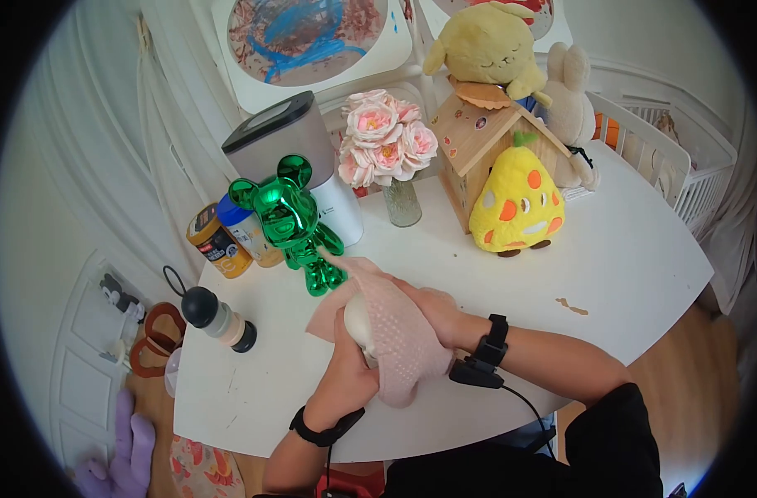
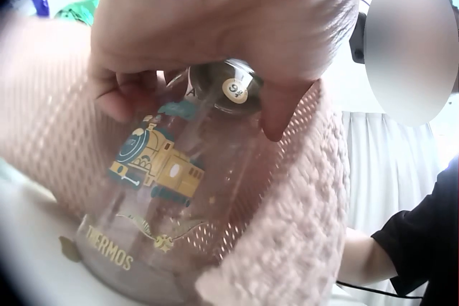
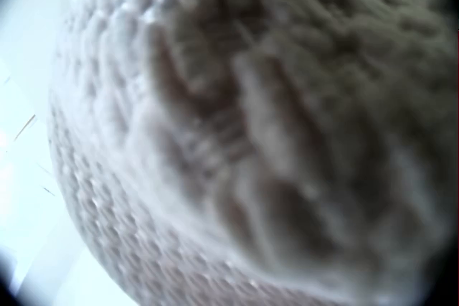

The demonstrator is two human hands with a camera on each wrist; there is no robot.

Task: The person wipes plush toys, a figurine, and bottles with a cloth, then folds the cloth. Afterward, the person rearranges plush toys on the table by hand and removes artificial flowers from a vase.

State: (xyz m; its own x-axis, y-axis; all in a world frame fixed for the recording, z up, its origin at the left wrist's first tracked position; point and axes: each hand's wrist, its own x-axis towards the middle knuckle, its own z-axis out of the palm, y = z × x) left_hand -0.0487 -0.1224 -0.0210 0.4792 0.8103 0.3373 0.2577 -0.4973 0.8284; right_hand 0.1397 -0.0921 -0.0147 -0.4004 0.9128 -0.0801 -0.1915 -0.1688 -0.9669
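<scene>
A clear bottle (image 2: 172, 198) with a yellow train print and THERMOS lettering is in my left hand (image 2: 229, 26), whose fingers and thumb grip it near its top. In the head view my left hand (image 1: 349, 373) holds the bottle's pale top (image 1: 358, 322). A pink textured cloth (image 1: 403, 340) wraps around the bottle's side; the same cloth (image 3: 179, 141) fills the right wrist view. My right hand (image 1: 435, 311) presses the cloth against the bottle from the right, its fingers partly hidden behind the cloth.
Beyond the hands stand a shiny green bear figure (image 1: 287, 216), two jars, a grey-and-white container (image 1: 337, 207), a flower vase (image 1: 402, 203), a wooden house (image 1: 461, 166) and a yellow plush (image 1: 520, 207). At the left of the white table (image 1: 279, 398) is a black-capped bottle (image 1: 221, 322).
</scene>
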